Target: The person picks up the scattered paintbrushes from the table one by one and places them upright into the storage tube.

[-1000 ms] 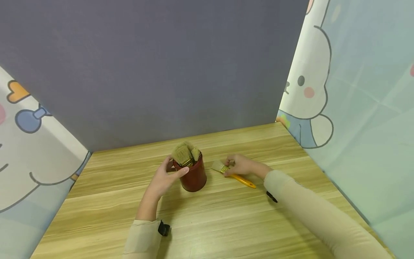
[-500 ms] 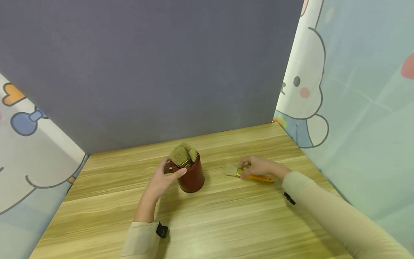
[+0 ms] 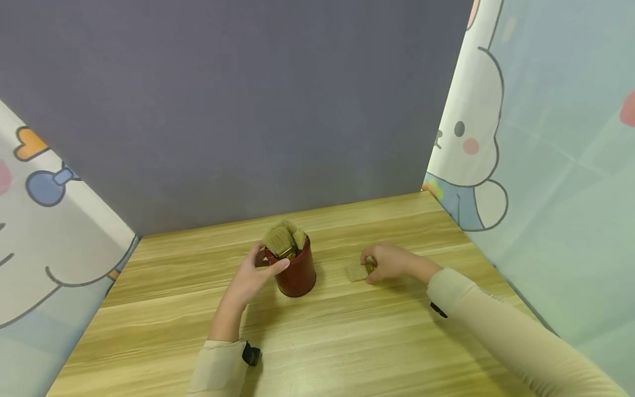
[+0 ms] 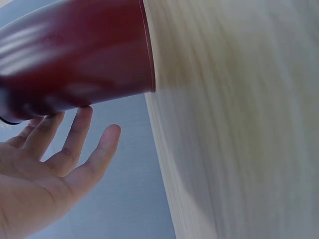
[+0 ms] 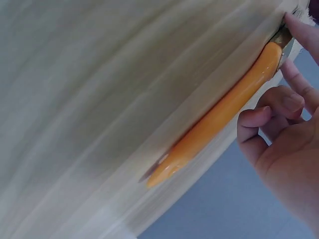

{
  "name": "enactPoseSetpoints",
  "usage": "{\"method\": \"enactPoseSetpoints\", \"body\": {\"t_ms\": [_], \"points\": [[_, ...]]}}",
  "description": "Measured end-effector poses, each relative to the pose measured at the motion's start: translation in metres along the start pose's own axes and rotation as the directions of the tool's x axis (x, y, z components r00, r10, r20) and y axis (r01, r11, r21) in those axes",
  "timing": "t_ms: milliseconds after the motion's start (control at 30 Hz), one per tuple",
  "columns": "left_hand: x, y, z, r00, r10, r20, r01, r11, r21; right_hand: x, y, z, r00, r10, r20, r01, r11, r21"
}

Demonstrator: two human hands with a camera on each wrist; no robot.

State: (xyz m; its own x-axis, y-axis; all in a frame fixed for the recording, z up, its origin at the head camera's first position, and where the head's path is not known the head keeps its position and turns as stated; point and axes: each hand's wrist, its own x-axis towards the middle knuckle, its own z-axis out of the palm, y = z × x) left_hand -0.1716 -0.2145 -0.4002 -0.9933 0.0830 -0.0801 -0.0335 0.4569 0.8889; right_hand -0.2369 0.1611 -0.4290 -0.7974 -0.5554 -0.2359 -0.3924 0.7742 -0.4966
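Observation:
A dark red can [image 3: 297, 277] stands upright on the wooden table, with several paintbrushes [image 3: 279, 241] in it, bristles up. My left hand [image 3: 252, 280] holds the can near its rim, thumb on the near side and fingers around the far left. In the left wrist view, fingertips touch the can's wall [image 4: 84, 50]. To the right of the can, my right hand [image 3: 394, 261] pinches a paintbrush [image 3: 355, 271] at its metal ferrule. Its bristles point left towards the can. The orange handle [image 5: 214, 122] lies along the tabletop in the right wrist view; the hand hides it from the head.
The pale wood-grain table [image 3: 317, 336] extends around both hands. A grey panel [image 3: 278, 110] rises along its back edge. Sheets with cartoon animals, such as the rabbit [image 3: 471, 127], hang on the left and right.
My right hand has moved right, away from the can, with the paintbrush, whose handle has turned out of the head view behind the hand. The left hand keeps its hold on the can.

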Motion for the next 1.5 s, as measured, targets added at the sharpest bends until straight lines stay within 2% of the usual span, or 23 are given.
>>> {"method": "enactPoseSetpoints", "body": {"t_ms": [233, 300, 433, 500, 567, 633, 700, 833, 933, 1033, 1100, 1200, 1300, 1400, 1500], "points": [[0.003, -0.002, 0.003, 1.0, -0.017, 0.001, 0.017, 1.0, 0.006, -0.002, -0.016, -0.003, 0.998, -0.018, -0.063, 0.013, 0.997, -0.081], [0.002, -0.003, 0.003, 1.0, -0.018, 0.002, 0.018, 1.0, 0.01, -0.003, -0.024, -0.01, 0.995, -0.03, -0.097, 0.021, 0.995, -0.093], [0.002, -0.002, 0.003, 1.0, -0.029, 0.006, 0.029, 0.999, 0.02, -0.011, -0.043, -0.039, 0.977, -0.047, -0.207, 0.043, 0.999, -0.028], [0.003, -0.002, 0.004, 0.999, -0.038, 0.004, 0.038, 0.999, 0.021, -0.017, -0.054, -0.055, 0.961, -0.04, -0.272, 0.058, 0.997, 0.059], [0.004, -0.001, 0.003, 0.999, -0.04, 0.001, 0.04, 0.999, 0.019, -0.026, -0.068, -0.07, 0.936, -0.02, -0.353, 0.079, 0.985, 0.154], [0.004, 0.001, 0.004, 1.0, -0.03, -0.007, 0.03, 1.0, 0.005, -0.036, -0.083, -0.081, 0.906, 0.023, -0.423, 0.104, 0.956, 0.276], [0.004, 0.002, 0.005, 1.0, -0.019, -0.014, 0.019, 1.0, -0.021, -0.047, -0.101, -0.088, 0.874, 0.066, -0.482, 0.144, 0.911, 0.387], [0.002, 0.006, 0.012, 1.0, -0.007, -0.026, 0.005, 0.997, -0.082, -0.058, -0.138, -0.09, 0.819, 0.088, -0.567, 0.254, 0.831, 0.496], [-0.003, 0.01, 0.02, 1.0, -0.001, -0.015, 0.0, 0.995, -0.099, -0.057, -0.16, -0.082, 0.786, 0.072, -0.613, 0.31, 0.812, 0.494], [-0.006, 0.015, 0.028, 1.0, 0.006, -0.004, -0.006, 0.997, -0.083, -0.052, -0.172, -0.071, 0.759, 0.088, -0.645, 0.296, 0.836, 0.462], [-0.008, 0.018, 0.033, 1.0, 0.007, -0.006, -0.007, 0.998, -0.063, -0.048, -0.174, -0.063, 0.754, 0.108, -0.648, 0.25, 0.865, 0.435], [-0.011, 0.022, 0.039, 1.0, -0.005, -0.018, 0.004, 1.0, -0.03, -0.042, -0.173, -0.051, 0.767, 0.134, -0.628, 0.164, 0.905, 0.394], [-0.013, 0.025, 0.045, 1.0, -0.001, -0.021, 0.001, 1.0, -0.006, -0.036, -0.171, -0.04, 0.791, 0.147, -0.594, 0.079, 0.938, 0.337], [-0.015, 0.029, 0.049, 1.0, 0.003, -0.021, -0.002, 1.0, 0.017, -0.031, -0.169, -0.031, 0.806, 0.137, -0.575, 0.003, 0.972, 0.236], [-0.015, 0.032, 0.053, 1.0, 0.0, -0.026, 0.001, 0.999, 0.041, -0.026, -0.167, -0.021, 0.811, 0.135, -0.569, -0.068, 0.988, 0.138]]}}
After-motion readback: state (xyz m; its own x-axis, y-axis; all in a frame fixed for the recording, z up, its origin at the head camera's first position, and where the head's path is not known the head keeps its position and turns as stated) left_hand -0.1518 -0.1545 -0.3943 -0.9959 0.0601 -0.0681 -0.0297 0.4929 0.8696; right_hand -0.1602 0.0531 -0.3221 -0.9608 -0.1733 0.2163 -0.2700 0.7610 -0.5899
